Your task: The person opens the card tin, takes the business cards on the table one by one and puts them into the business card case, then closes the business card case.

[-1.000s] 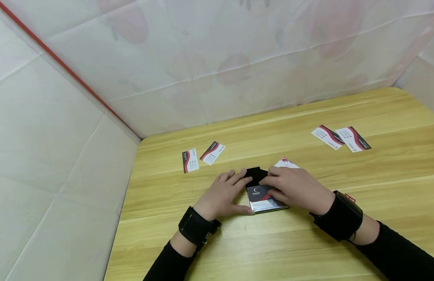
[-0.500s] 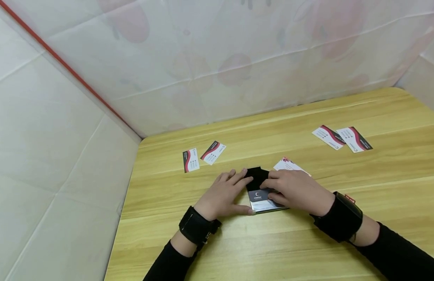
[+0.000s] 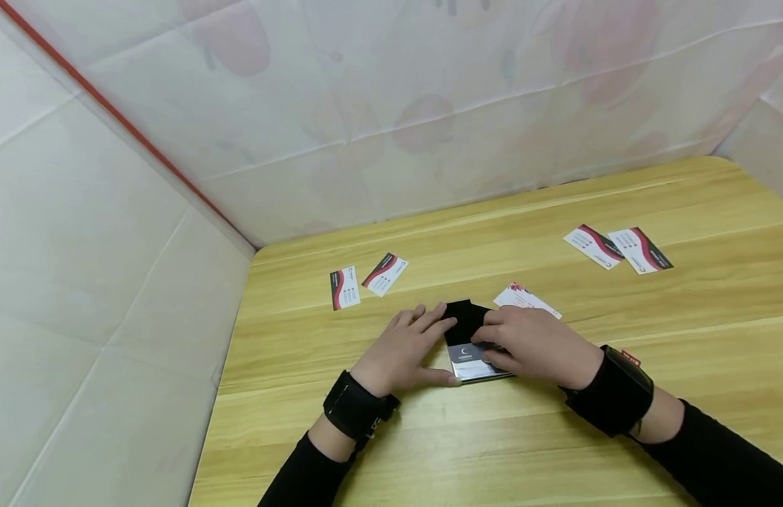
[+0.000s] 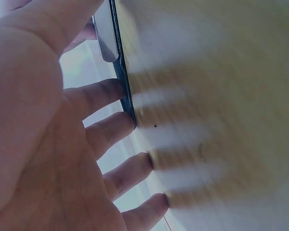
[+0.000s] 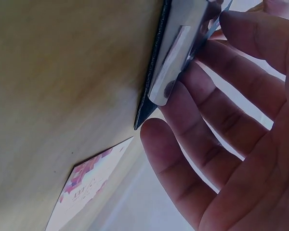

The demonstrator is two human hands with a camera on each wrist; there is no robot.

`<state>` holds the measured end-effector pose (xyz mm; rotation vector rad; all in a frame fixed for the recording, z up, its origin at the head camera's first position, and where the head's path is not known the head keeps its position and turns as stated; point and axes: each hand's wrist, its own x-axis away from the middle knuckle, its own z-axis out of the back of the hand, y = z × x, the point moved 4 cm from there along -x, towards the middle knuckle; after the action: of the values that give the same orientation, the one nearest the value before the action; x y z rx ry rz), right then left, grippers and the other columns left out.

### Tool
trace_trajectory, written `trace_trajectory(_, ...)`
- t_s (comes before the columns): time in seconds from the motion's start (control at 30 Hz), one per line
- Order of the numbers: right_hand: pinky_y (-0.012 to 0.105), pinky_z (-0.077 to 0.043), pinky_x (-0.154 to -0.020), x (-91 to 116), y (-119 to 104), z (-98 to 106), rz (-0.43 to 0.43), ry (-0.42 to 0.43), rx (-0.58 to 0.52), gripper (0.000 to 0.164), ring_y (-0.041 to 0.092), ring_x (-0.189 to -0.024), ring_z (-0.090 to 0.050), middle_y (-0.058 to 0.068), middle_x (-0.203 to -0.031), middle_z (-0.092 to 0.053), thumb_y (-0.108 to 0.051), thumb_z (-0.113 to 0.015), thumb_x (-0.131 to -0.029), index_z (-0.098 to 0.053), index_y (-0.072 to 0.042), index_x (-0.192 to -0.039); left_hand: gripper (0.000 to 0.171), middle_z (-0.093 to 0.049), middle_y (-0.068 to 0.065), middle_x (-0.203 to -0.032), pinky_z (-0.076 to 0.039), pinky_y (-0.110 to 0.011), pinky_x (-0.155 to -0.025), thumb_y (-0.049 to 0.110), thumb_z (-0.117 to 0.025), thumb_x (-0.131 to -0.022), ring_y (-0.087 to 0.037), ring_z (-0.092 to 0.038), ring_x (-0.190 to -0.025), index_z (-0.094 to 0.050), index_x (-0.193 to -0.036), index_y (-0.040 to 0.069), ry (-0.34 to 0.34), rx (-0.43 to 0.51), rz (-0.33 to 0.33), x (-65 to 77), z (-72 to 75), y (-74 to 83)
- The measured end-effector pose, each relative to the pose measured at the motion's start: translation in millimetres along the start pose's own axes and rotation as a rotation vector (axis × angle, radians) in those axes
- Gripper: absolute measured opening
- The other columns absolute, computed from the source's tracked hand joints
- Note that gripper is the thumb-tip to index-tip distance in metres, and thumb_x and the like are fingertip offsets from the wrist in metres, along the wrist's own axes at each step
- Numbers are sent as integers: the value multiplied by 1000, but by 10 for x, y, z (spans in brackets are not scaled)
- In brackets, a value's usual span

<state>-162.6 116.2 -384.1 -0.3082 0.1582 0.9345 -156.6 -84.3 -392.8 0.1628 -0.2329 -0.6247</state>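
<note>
A business card holder with a black cover (image 3: 464,322) lies unfolded on the table. Its shiny metal compartment (image 5: 171,67) is on the near side. Above the metal part shows a dark business card (image 3: 462,352) with a white logo. My left hand (image 3: 401,355) rests along the holder's left side, thumb at the near corner and fingertips touching the cover, fingers nearly straight. From the right, my right hand (image 3: 537,343) pinches the business card between thumb and fingers; a thin edge shows in the right wrist view. That hand hides the holder's right part.
A white card with a floral corner (image 3: 524,298) lies just beyond my right hand. Two red-and-black cards (image 3: 346,287) lie at the far left, and two overlapping ones (image 3: 639,251) at the far right. Fabric walls border the wooden table (image 3: 493,451).
The dark card has slid slightly toward me in the holder, its red stripe no longer visible. My right fingers moved a little with it, uncovering more of the floral card. The left hand stayed put.
</note>
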Motion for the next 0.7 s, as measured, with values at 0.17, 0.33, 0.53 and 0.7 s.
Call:
trace_trajectory(0.17, 35, -54, -74, -1, -10, -23, 9, -5, -5, 17, 11, -86, -60, -6, -95, -66, -27, -75, -88, -76, -17, -101, 93, -20, 1, -166, -21, -50, -121, 73, -61, -83, -34, -24, -150, -30, -158, 27, -8, -6, 3, 1, 1, 4)
trace_trajectory(0.33, 36, -54, -74, -3, -12, -27, 13, -7, -8, 17, 12, -87, -62, -5, -96, -66, -26, -75, -87, -75, -17, -102, 94, -20, 1, -166, -21, -50, -122, 74, -60, -83, -34, -23, -151, -30, -158, 28, -13, -4, 6, -2, 5, 4)
trace_trajectory(0.53, 35, -53, -74, 3, -7, -33, 10, -15, -18, 18, 11, -85, -60, -4, -94, -64, -25, -75, -88, -75, -16, -103, 93, -20, 1, -166, -20, -51, -122, 74, -61, -83, -34, -23, -151, -30, -158, 28, -5, 4, 4, 1, -18, -6)
trace_trajectory(0.7, 35, -53, -74, -3, -6, -34, 15, -16, -16, 18, 10, -84, -58, -5, -95, -63, -26, -74, -88, -74, -17, -104, 93, -19, 2, -167, -20, -49, -122, 74, -60, -83, -34, -23, -151, -30, -158, 28, -6, -1, 1, -5, -17, -5)
